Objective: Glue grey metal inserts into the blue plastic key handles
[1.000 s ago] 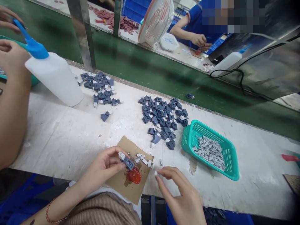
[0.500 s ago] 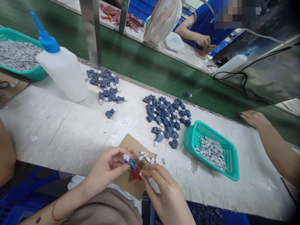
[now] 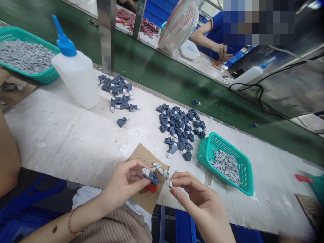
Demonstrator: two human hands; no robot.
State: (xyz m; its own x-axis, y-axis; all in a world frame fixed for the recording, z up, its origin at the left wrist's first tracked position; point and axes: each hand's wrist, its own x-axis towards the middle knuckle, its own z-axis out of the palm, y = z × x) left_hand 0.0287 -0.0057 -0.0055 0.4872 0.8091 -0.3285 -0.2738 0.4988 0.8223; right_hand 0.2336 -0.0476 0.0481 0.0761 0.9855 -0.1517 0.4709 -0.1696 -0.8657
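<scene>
Tabletop (image 3: 76,145), pale and scuffed, spans the view and carries everything here. A green basket (image 3: 47,76) full of grey bits stands on the left; another basket (image 3: 204,148), holding similar bits, stands on the right. Next in size, a white bottle (image 3: 78,81) with a blue nozzle stands just beside the left basket. A heap of dark pieces (image 3: 177,126) lies near the right basket, and a smaller group lies near the bottle. A sheet of cardboard (image 3: 141,153), stained brown, lies at the near edge.

The left hand (image 3: 125,182) hangs over the cardboard; the right hand (image 3: 202,195) is just past its edge. Below the left fingertips, a red lid (image 3: 152,188) shows only partly. The left thumb and fingers are clamped on a dark part (image 3: 153,178), its hollow facing up; gripping it by the sides, firmly, would leave that hollow uncovered. Smallest is a pale block (image 3: 170,184), pinched between right thumb and finger; a light hold at its edges seems best, since the thumb tip looks stained and could smear it.
</scene>
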